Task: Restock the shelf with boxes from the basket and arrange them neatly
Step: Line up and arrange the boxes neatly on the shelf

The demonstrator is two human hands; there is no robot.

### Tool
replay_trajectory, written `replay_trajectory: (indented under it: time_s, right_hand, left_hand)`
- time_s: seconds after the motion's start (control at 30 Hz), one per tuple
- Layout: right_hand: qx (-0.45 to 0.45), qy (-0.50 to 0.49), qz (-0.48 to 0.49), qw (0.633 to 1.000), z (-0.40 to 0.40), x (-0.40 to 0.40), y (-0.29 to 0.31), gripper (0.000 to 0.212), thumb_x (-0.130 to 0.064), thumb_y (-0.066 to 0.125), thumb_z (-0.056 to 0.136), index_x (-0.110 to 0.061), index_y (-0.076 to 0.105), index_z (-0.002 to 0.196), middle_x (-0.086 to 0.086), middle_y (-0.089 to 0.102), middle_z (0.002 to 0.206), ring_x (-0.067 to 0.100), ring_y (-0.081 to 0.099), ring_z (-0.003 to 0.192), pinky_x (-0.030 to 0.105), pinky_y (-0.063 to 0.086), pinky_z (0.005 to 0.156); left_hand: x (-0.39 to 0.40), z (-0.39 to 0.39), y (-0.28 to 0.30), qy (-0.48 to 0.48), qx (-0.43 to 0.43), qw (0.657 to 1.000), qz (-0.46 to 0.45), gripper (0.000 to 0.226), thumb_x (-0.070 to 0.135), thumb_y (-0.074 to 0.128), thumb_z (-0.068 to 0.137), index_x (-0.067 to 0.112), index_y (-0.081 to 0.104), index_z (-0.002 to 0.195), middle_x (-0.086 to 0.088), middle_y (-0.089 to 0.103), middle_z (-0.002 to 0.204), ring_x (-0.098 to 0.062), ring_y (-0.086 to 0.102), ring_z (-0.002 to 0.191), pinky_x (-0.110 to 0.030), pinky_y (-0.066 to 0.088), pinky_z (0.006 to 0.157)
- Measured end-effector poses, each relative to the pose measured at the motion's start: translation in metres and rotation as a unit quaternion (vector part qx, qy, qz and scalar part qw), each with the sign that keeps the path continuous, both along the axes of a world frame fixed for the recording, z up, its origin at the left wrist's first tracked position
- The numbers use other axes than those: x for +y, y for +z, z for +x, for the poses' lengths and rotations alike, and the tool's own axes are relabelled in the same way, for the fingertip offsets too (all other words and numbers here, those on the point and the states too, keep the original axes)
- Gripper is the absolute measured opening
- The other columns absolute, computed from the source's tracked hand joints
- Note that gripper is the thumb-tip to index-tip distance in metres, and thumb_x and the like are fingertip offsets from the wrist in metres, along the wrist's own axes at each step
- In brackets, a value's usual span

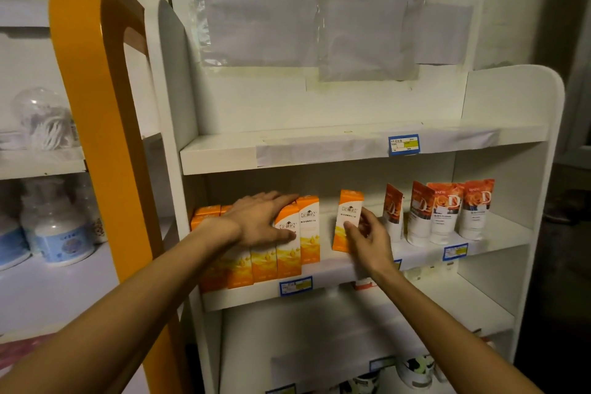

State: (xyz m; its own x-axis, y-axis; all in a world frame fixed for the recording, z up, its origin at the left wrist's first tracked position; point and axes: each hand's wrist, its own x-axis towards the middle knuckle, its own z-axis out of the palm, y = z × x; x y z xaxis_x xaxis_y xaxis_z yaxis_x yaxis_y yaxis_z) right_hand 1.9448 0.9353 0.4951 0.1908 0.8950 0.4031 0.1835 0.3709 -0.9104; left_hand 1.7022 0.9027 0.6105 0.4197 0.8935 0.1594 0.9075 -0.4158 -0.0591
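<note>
Adjacent unit, far left: white shelving holding clear plastic jars with blue labels [62,238]; contents not legible.
Divider: glossy orange arched panel [96,105], upright between the two units.
Main unit: white display shelf with rounded side panels [351,269]; blue and yellow price tags [295,286] fixed to the front lips.
Stock, middle shelf, left: row of tall orange-and-white cardboard boxes [289,249], upright, packed side by side against the left wall, more behind the front row.
Left hand [262,221]: flat, fingers straight, palm pressing on the tops and faces of the row; nothing grasped.
Box in hand: a single orange-and-white cardboard box [347,221] of the same print, on the middle shelf, tilted slightly, apart from the row with a gap between; whether its base touches the shelf cannot be told.
Right hand [367,235]: thumb on the box's front, fingers curled round its right edge; grasping it.
Stock, middle shelf, right: orange-and-white squeeze tubes [444,211], standing on their caps, near the held box but apart from it.
Lower shelf: black-and-white packaged items [412,369], partly cut off.
Basket: outside the view.
</note>
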Motion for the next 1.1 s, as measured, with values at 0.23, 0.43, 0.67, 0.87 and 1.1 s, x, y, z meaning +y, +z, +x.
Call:
replay_trajectory:
  time_s: [0.23, 0.43, 0.67, 0.87, 1.1]
  right_hand:
    - [0.012, 0.048, 0.036, 0.998, -0.002, -0.021, 0.000, 0.045, -0.025, 0.058, 0.098, -0.023, 0.047, 0.142, -0.011, 0.060, 0.124, -0.001, 0.059, 0.107, 0.008, 0.052, 0.071]
    - [-0.003, 0.116, 0.017, 0.993, -0.015, -0.028, 0.001, 0.044, -0.027, 0.055, 0.099, -0.023, 0.045, 0.142, -0.015, 0.059, 0.121, 0.001, 0.061, 0.107, 0.014, 0.055, 0.071]
    - [0.053, 0.118, 0.022, 0.991, -0.003, -0.038, 0.018, 0.040, -0.022, 0.055, 0.099, -0.022, 0.049, 0.138, -0.011, 0.063, 0.119, 0.003, 0.067, 0.104, 0.016, 0.056, 0.071]
    - [-0.061, 0.112, 0.023, 0.992, -0.040, -0.042, -0.002, 0.036, -0.028, 0.051, 0.101, -0.026, 0.047, 0.137, -0.005, 0.058, 0.129, 0.010, 0.062, 0.113, 0.019, 0.057, 0.078]
    - [-0.058, 0.107, -0.018, 0.992, -0.064, -0.038, -0.022, 0.042, -0.036, 0.043, 0.103, -0.026, 0.042, 0.144, -0.003, 0.061, 0.133, 0.012, 0.064, 0.113, 0.029, 0.059, 0.087]
  left_hand:
    - [0.000, 0.000, 0.000, 0.008, -0.001, 1.000, -0.002, 0.084, 0.064, 0.058, 0.086, 0.040, 0.014, 0.154, 0.002, 0.039, 0.150, -0.023, 0.043, 0.134, -0.044, 0.040, 0.109]
    - [-0.001, 0.000, 0.002, 0.010, -0.001, 1.000, -0.003, 0.083, 0.063, 0.058, 0.087, 0.039, 0.015, 0.154, 0.001, 0.040, 0.149, -0.023, 0.044, 0.133, -0.044, 0.040, 0.108]
    - [0.001, 0.000, 0.002, 0.007, 0.000, 1.000, -0.008, 0.083, 0.062, 0.058, 0.087, 0.039, 0.015, 0.154, 0.000, 0.040, 0.149, -0.023, 0.044, 0.133, -0.044, 0.041, 0.107]
    - [-0.002, 0.000, 0.003, 0.010, 0.007, 1.000, -0.009, 0.083, 0.064, 0.057, 0.087, 0.040, 0.014, 0.154, 0.000, 0.039, 0.151, -0.024, 0.042, 0.135, -0.045, 0.037, 0.109]
    - [-0.003, 0.001, 0.003, 0.011, 0.006, 1.000, -0.016, 0.080, 0.066, 0.052, 0.089, 0.040, 0.014, 0.154, 0.001, 0.039, 0.151, -0.025, 0.042, 0.136, -0.046, 0.038, 0.108]
